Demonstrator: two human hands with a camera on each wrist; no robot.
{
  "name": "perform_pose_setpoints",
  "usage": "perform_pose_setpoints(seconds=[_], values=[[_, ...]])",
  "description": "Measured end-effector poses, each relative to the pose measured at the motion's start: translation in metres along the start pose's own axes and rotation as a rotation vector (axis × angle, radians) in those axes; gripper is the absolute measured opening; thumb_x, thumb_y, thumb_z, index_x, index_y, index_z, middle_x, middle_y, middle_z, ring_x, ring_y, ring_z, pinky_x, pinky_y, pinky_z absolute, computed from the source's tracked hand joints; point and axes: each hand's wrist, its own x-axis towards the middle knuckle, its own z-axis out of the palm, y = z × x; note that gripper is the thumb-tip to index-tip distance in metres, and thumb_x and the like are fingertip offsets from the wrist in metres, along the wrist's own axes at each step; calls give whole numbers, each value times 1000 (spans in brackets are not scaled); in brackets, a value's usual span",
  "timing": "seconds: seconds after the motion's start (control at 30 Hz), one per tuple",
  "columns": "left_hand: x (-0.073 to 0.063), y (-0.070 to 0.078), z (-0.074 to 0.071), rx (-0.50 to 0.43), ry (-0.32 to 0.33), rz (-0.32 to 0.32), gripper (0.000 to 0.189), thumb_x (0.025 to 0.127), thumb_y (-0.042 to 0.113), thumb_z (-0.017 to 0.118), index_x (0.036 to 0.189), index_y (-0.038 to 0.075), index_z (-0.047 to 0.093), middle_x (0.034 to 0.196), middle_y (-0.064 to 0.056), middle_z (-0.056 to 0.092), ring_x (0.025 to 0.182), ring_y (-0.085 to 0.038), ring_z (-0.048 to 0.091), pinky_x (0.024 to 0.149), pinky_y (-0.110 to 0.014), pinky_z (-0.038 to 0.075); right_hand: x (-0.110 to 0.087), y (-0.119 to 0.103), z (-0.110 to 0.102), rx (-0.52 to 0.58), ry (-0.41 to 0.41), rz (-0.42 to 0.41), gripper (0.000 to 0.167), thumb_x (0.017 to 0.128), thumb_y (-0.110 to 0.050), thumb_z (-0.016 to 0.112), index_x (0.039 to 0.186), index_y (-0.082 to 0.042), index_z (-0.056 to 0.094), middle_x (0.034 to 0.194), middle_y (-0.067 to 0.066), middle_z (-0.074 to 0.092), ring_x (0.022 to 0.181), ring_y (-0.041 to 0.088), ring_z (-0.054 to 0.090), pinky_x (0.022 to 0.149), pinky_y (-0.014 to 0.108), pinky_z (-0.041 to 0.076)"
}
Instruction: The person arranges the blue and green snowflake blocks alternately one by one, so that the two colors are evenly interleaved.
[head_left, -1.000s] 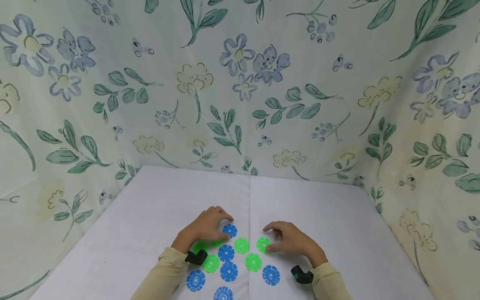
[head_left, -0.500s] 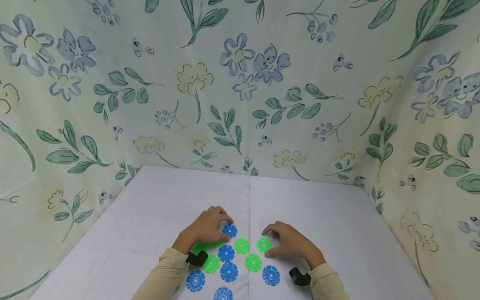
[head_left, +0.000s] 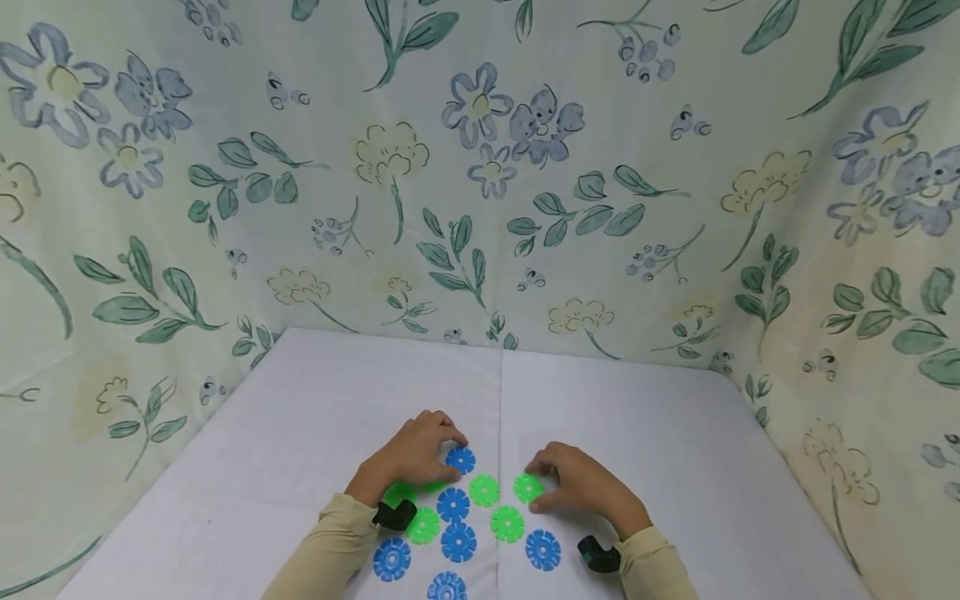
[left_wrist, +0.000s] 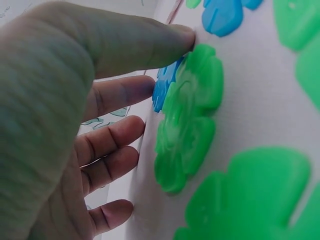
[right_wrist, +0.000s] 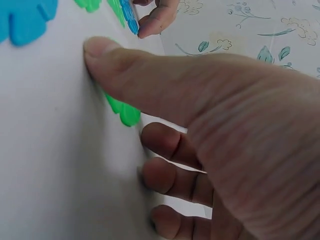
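My left hand point(head_left: 416, 450) has thumb and index finger at opposite edges of a blue interlocking disc point(head_left: 461, 460), a notched, flower-shaped plastic piece lying on the cloth. In the left wrist view that blue disc point(left_wrist: 165, 85) is mostly behind the thumb and a green disc, its other fingers spread apart. My right hand point(head_left: 581, 482) spans a green interlocking disc point(head_left: 528, 488) in the same way, index fingertip at the far edge and thumb at the near one. From the right wrist, the thumb covers most of this green disc point(right_wrist: 129, 115).
Between the hands lie a green disc point(head_left: 484, 491) and another green disc point(head_left: 507, 524). Blue discs point(head_left: 453, 505) run toward the front, with one blue disc point(head_left: 543, 550) by the right wrist. Green discs point(head_left: 423, 526) sit partly under the left wrist. A floral curtain point(head_left: 480, 208) surrounds the white-covered table point(head_left: 360, 375).
My right index finger has come in to the far edge of the green disc, and the right thumb has shifted slightly. The left hand and the discs look unmoved.
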Motion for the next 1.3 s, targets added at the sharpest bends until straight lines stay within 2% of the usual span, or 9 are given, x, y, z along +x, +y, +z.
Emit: perform_pose_setpoints(seconds=[0.33, 0.53, 0.87, 1.0, 1.3], values=[[1, -2, -1, -2, 14, 12, 41, 78, 51, 80, 115, 35, 73, 122, 5, 59, 116, -18, 50, 98, -46, 42, 1, 1, 2, -18, 18, 1, 49, 69, -51, 88, 107, -27, 69, 99, -16, 61, 93, 5, 56, 88, 37, 51], [3, -2, 0, -21, 15, 0, 39, 78, 51, 81, 112, 35, 74, 122, 5, 60, 117, -18, 50, 99, -47, 42, 3, -1, 2, 4, 42, -7, 48, 67, -46, 91, 104, -24, 69, 96, -14, 62, 89, 6, 56, 84, 35, 51], [5, -6, -1, -137, -12, -28, 36, 76, 48, 84, 107, 32, 73, 118, 5, 58, 112, -18, 47, 96, -45, 40, 3, -1, 1, 59, 40, 4, 46, 66, -41, 93, 98, -26, 63, 92, -12, 60, 84, 11, 54, 77, 32, 47], [8, -9, -1, -168, -20, -21, 37, 75, 47, 84, 106, 31, 72, 116, 6, 59, 110, -18, 46, 96, -44, 39, 6, -1, 0, 82, 27, 21, 46, 66, -40, 93, 97, -27, 62, 93, -11, 61, 84, 12, 53, 75, 32, 46], [8, -12, 3, -225, -50, -23, 39, 76, 46, 84, 108, 31, 68, 106, 15, 61, 103, -11, 49, 96, -44, 37, 5, 0, 3, 107, 2, 2, 46, 67, -38, 93, 98, -26, 61, 90, -11, 61, 81, 12, 54, 71, 28, 45]])
